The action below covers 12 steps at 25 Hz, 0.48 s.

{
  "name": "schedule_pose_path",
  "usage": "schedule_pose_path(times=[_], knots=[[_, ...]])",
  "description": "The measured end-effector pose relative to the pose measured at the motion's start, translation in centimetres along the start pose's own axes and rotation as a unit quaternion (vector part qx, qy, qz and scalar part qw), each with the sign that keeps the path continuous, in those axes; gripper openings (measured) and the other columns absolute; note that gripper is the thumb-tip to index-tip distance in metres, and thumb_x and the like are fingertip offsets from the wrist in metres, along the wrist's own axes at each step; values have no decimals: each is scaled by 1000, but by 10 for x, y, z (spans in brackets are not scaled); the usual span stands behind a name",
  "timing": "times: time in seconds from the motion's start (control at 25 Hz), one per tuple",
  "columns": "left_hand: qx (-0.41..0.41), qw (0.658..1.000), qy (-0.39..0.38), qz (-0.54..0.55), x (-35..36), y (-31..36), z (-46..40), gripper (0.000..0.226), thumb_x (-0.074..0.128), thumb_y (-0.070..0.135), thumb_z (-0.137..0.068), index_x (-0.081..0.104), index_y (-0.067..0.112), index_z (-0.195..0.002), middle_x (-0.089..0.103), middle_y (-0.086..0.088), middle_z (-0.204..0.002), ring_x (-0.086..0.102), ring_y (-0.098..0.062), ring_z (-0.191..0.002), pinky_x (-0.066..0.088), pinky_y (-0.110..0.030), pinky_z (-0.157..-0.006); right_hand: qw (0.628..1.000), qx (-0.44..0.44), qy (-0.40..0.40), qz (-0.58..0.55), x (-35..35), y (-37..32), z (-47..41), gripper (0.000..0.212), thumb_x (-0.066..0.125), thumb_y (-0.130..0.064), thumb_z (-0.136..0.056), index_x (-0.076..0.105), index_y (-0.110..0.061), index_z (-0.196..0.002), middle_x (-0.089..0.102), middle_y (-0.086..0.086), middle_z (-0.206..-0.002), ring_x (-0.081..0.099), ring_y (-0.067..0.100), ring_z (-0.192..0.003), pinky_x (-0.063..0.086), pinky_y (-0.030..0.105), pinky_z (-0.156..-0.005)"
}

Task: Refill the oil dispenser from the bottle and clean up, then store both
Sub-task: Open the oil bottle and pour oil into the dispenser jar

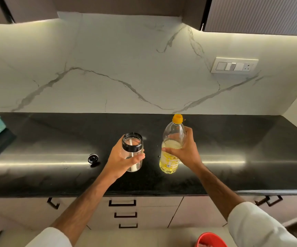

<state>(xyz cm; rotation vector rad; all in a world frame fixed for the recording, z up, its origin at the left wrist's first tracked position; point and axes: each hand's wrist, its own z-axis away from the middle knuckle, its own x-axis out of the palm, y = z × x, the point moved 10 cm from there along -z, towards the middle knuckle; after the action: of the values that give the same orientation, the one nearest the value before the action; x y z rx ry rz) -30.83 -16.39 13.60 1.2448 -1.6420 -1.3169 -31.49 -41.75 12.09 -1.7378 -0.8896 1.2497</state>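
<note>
Oil dispenser (132,152), its mouth uncapped, stands upright mid-counter in my left hand (122,158), fingers wrapped round its glass. My right hand (184,150) grips the yellow-capped oil bottle (172,146) just beside it. A black lid (92,158) lies on the black countertop (233,139) to the left.

A single head-worn camera looks forward and down, close over the black countertop (55,132).
</note>
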Motion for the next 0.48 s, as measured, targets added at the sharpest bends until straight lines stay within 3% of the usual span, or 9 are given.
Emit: schedule_pose_path(times=[0.2, 0.36, 0.48], knots=[[0, 999, 46, -9, -9, -10, 3, 75, 89, 62, -60, 62, 18, -115, 74, -10, -103, 71, -34, -100, 57, -49, -93, 999, 48, 4, -20, 39, 48, 0, 90, 97, -33, -63, 40, -34, -133, 65, -15, -119, 62, 2, -109, 52, 18, -78], [0, 998, 56, -22, -11, -23, -2, 65, 89, 60, -64, 65, 27, -115, 71, -14, -109, 68, -39, -107, 51, -64, -97, 996, 63, 28, -52, 60, 75, 5, 95, 97, -33, -64, 36, -33, -137, 58, -8, -129, 59, 11, -115, 56, 29, -89], [-4, 997, 66, -27, -13, -32, -7, 70, 90, 59, -64, 64, 19, -116, 71, -15, -107, 67, -40, -105, 50, -68, -95, 994, 76, 35, -68, 72, 86, 8, 96, 96, -31, -66, 31, -43, -135, 52, -7, -134, 56, 14, -120, 53, 27, -92]])
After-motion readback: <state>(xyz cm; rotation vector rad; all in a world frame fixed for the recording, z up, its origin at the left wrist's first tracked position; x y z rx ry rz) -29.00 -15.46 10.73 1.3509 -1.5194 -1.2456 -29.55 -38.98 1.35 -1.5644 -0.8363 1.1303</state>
